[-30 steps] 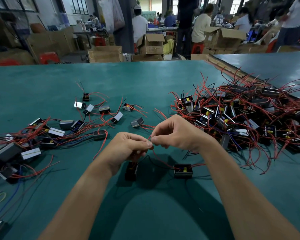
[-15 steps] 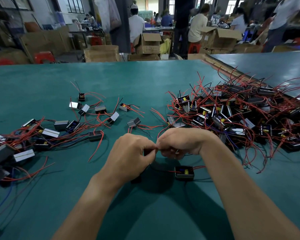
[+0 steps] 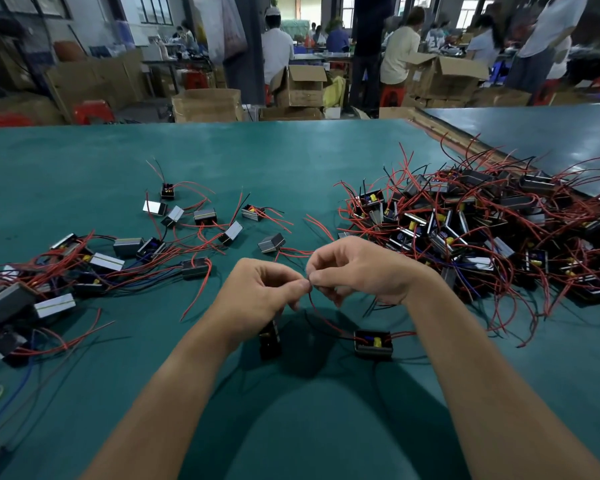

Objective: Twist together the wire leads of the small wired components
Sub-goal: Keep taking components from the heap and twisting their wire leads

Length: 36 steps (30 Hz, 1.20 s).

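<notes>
Pinching the red lead (image 3: 321,315) between both thumbs, your left hand (image 3: 257,296) and right hand (image 3: 357,268) meet fingertip-to-fingertip, letting 2 components (image 3: 373,342) hang slack below for twisting.

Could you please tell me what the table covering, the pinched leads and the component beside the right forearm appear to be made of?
The table covering: likely a rubber or vinyl mat, teal, matte with soft sheen. The leads: red plastic-looking insulation, flexible, curving freely; conductor unseen. The component: dark body, probably plastic, with a yellow part on top.
</notes>
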### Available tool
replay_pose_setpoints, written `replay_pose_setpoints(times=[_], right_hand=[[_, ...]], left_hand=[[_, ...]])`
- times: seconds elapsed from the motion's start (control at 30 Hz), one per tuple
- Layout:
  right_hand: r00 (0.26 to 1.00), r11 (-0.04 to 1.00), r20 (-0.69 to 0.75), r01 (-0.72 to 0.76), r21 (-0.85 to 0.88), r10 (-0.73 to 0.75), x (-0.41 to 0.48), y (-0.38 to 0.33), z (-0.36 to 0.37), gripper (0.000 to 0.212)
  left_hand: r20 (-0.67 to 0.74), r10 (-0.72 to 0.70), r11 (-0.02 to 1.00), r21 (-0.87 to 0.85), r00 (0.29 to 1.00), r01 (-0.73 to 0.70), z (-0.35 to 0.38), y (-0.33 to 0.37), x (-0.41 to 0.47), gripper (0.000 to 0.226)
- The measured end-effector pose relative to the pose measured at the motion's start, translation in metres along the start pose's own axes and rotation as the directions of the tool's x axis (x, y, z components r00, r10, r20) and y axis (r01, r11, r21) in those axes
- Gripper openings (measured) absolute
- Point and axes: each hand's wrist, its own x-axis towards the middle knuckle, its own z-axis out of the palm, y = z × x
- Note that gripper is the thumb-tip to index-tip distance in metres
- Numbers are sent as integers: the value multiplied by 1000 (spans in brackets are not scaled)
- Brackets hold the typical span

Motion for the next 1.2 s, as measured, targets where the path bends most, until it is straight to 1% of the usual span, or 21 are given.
replay_pose_setpoints(times=[0.07,0.17,0.23,0.3,0.4,0.5,0.63,0.83,0.9,0.93,1.0,1.07,1.13,1.2], right_hand=[[995,995,0,98,18,-98,-1,1,-3,16],[979,979,-21,202,7,-202,-2,4,-4,18],[970,970,-25,242,20,-242,-1,3,-4,19],[964,963,-14,265,47,-264,-1,4,-3,16],[966,962,20,256,94,-259,-2,5,-3,13],[971,970,46,229,79,-233,-2,5,-3,13],[983,984,39,178,22,-179,-2,5,-3,16],[993,991,79,95,-98,-88,-5,1,-3,21],[996,984,68,73,-161,-63,-4,1,-2,24],[997,980,59,60,-188,-49,-4,1,-2,25],[999,976,27,37,-216,-32,-2,1,-1,26],[998,975,-32,50,-216,-58,-1,2,-1,25],[989,976,-96,96,-194,-116,0,3,-1,21],[981,977,-115,134,-164,-154,1,3,-1,17]], left_hand=[[57,-54,991,-117,997,60,-3,0,0,21],[144,-75,982,-159,987,98,-4,3,-2,15],[183,-87,976,-181,979,120,-7,3,-3,13],[230,-101,972,-184,968,145,-9,4,-4,14],[300,-109,972,-167,948,165,-10,5,-5,18],[324,-99,974,-161,941,159,-10,4,-5,20],[218,-95,980,-150,971,130,-10,4,-2,12],[80,-30,999,-42,996,34,-3,-1,-1,9],[22,48,998,29,999,-49,1,-3,0,8],[0,109,990,93,994,-109,4,-4,-1,6],[-48,238,947,233,970,-221,8,-7,-1,9],[-79,300,916,300,951,-265,9,-8,-2,9],[-88,256,942,245,963,-228,6,-8,0,7],[-89,155,982,126,984,-144,4,-6,2,11]])
